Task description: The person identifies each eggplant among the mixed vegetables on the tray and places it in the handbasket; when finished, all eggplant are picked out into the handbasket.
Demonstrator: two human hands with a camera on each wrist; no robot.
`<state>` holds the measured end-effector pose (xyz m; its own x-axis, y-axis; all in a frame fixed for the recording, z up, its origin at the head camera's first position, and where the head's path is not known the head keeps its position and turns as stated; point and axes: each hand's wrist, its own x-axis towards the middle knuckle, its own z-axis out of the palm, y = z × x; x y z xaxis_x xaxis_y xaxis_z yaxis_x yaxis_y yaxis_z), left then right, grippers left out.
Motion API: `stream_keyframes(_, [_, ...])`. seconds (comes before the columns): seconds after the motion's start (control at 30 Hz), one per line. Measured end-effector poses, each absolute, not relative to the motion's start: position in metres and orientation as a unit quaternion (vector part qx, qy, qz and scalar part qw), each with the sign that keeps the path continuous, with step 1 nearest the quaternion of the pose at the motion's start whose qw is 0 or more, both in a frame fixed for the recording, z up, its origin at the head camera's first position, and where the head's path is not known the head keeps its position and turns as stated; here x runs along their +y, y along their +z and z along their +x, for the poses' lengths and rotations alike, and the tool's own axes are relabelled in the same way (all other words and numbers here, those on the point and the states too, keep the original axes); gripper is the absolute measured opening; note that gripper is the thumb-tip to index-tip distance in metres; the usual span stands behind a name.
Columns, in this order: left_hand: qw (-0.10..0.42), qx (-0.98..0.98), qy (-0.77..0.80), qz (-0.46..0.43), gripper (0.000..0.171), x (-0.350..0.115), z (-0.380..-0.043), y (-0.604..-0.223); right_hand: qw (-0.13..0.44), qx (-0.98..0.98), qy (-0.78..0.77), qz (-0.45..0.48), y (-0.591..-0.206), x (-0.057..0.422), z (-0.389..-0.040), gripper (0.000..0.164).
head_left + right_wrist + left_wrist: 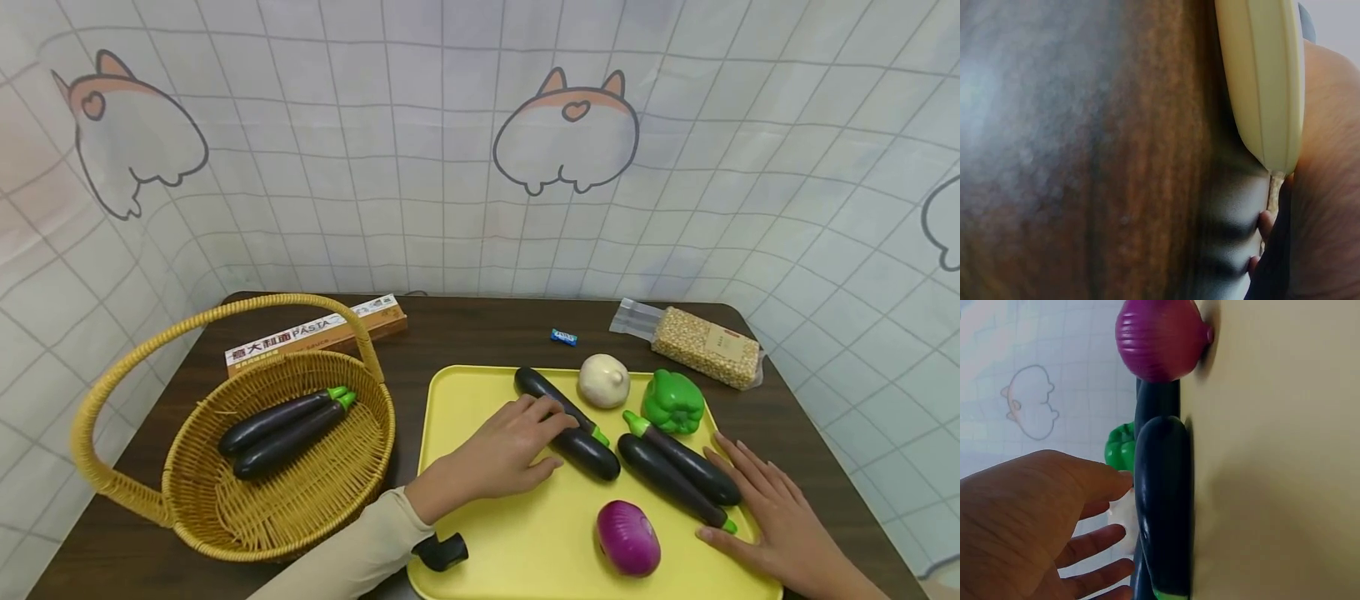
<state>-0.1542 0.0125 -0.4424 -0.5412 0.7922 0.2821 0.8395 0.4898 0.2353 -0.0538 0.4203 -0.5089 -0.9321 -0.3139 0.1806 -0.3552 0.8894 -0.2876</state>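
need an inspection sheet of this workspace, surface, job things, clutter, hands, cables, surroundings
surface: dark tabletop, yellow tray on it
job's things: eggplants, four on the tray, two in the wicker basket
clutter: purple onion, white bulb and green pepper on the tray; pasta box, small blue packet and bag of grains beyond
left hand: over the tray's left eggplant pair, no firm grip visible
right hand: fingers spread at the tray's right edge
cables: thin dark strand behind the table, cannot tell if a cable
surroundings: white grid-patterned backdrop with cartoon animals
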Motion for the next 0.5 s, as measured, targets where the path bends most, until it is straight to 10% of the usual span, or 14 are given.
stream_keyframes(0.5, [0.048,-0.855,-0.084,-0.510,0.050,0.041,-0.156,-0.453,0.064,-0.970,0.156,0.174,-0.509,0.421,-0.055,0.098])
